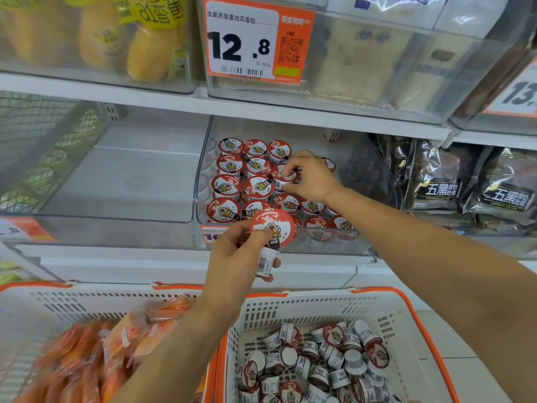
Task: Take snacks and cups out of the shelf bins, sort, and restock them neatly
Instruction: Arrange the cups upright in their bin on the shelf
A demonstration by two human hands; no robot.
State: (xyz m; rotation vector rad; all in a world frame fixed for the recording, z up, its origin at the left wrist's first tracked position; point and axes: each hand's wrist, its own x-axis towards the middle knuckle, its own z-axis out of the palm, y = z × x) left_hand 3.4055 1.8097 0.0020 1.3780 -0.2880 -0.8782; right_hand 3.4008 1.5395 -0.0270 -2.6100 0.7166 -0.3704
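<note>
My left hand grips a small cup with a red and white lid, held just in front of the clear shelf bin. Inside that bin stand several same cups, lids up, in rows. My right hand reaches into the bin and pinches one cup among those rows. Below, a white basket with orange rim holds several loose cups lying at all angles.
A second white basket at lower left holds orange snack packs. The clear bin left of the cups has nothing in it. Dark bread bags fill the bin on the right. Price tag and bread bins sit on the shelf above.
</note>
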